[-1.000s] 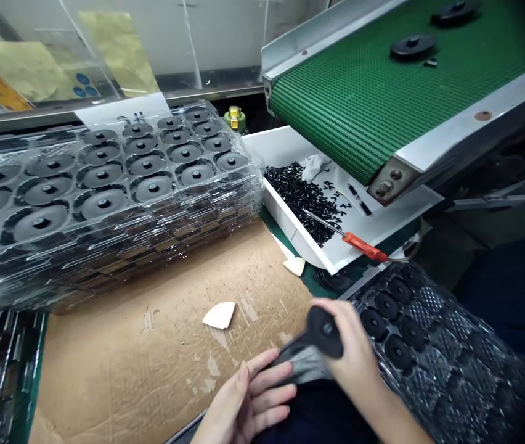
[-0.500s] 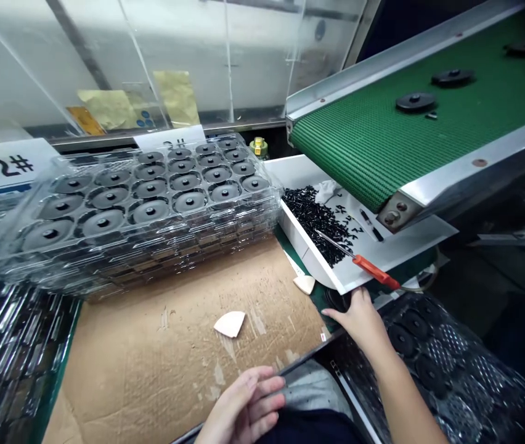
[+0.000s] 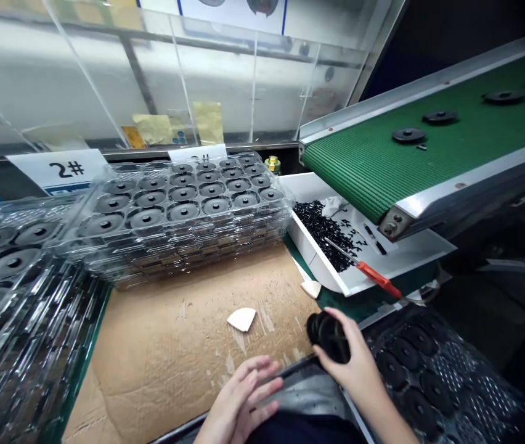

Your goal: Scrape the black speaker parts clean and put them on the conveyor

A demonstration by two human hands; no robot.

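My right hand (image 3: 357, 354) grips a few black round plastic parts (image 3: 333, 338) above the right front edge of the cardboard sheet (image 3: 165, 345). They are blurred, so their number is unclear. My left hand (image 3: 244, 394) hovers over the front edge of the cardboard with its fingers spread, and nothing is in it. In front of it a white wedge-shaped piece (image 3: 243, 319) lies on the cardboard. A second white wedge (image 3: 311, 288) rests at the cardboard's right edge, beyond my right hand.
Stacked clear trays (image 3: 183, 231) of black discs stand behind the cardboard, with more trays (image 3: 17, 320) at left. A white bin (image 3: 336, 280) holds small black pieces (image 3: 322, 231) and an orange-handled screwdriver (image 3: 378, 279). A green conveyor (image 3: 364, 160) carries discs. Another tray (image 3: 442, 370) sits low at right.
My right hand has come from beside the bin's front corner toward me, bringing the black parts into sight. My left hand stays nearly in place, fingers a little more spread. The view has shifted.
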